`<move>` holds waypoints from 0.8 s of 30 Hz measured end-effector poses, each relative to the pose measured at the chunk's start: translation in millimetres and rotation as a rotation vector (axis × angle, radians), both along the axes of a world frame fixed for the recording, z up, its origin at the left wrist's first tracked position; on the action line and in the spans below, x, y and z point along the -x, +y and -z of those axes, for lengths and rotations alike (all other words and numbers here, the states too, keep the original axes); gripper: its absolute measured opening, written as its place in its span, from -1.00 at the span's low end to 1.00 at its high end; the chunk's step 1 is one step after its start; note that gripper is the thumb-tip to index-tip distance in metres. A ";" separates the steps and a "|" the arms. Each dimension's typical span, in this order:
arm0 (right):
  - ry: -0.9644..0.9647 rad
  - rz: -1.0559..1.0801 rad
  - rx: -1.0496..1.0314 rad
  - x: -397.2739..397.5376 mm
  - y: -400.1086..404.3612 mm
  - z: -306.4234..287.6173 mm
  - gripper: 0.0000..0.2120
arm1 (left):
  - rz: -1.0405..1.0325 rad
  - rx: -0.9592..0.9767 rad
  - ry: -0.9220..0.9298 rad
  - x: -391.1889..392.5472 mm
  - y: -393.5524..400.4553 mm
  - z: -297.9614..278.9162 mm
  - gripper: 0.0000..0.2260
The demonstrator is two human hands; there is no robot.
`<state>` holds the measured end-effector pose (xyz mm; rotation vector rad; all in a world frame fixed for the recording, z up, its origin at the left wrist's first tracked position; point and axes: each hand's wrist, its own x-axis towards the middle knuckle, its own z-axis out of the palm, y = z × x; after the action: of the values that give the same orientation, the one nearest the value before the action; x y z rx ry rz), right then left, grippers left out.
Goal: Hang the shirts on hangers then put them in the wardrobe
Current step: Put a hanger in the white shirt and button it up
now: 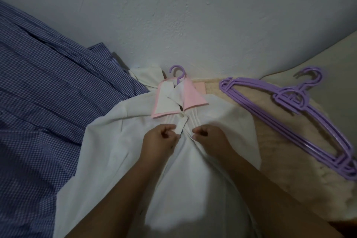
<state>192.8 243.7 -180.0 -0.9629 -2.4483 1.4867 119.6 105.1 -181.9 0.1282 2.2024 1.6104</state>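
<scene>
From the head view, the white shirt (170, 152) lies just right of the blue checked shirts (48, 102), a purple hanger hook (177, 73) at its collar. The left hand (160, 137) and right hand (210, 137) pinch opposite placket edges; buttoning goes best with both edges held aligned and taut.
</scene>
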 end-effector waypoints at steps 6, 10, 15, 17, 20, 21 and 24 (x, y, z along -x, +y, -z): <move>-0.061 -0.032 0.037 -20.0 -14.7 -5.4 -0.85 | 0.241 0.345 0.257 -11.0 -17.5 3.7 -0.64; -0.182 -0.066 -0.075 -23.3 -18.4 -6.9 -0.79 | 0.289 0.456 0.350 -8.8 -18.9 1.5 -0.67; -0.108 -0.010 -0.155 -18.8 -25.7 -23.5 -0.81 | 0.021 0.030 -0.042 -10.2 -16.8 -12.6 -0.78; -0.061 0.005 -0.114 -17.7 -29.5 -28.0 -0.88 | 0.020 -0.113 -0.214 -6.7 -17.5 -21.7 -0.79; -0.056 0.012 -0.082 -19.3 -36.9 -23.1 -0.90 | 0.001 -0.215 -0.336 -12.0 -17.1 -22.0 -0.79; -0.063 0.017 -0.079 -20.1 -39.7 -19.4 -0.89 | -0.012 -0.223 -0.352 -16.0 -17.2 -18.3 -0.80; -0.039 0.072 0.000 -22.0 -47.1 -11.7 -0.91 | -0.031 -0.220 -0.365 -24.8 -17.9 -8.2 -0.83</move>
<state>214.8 196.6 -168.3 -1.0776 -2.4125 1.4592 144.4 87.2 -173.7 -0.1295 1.7600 1.7326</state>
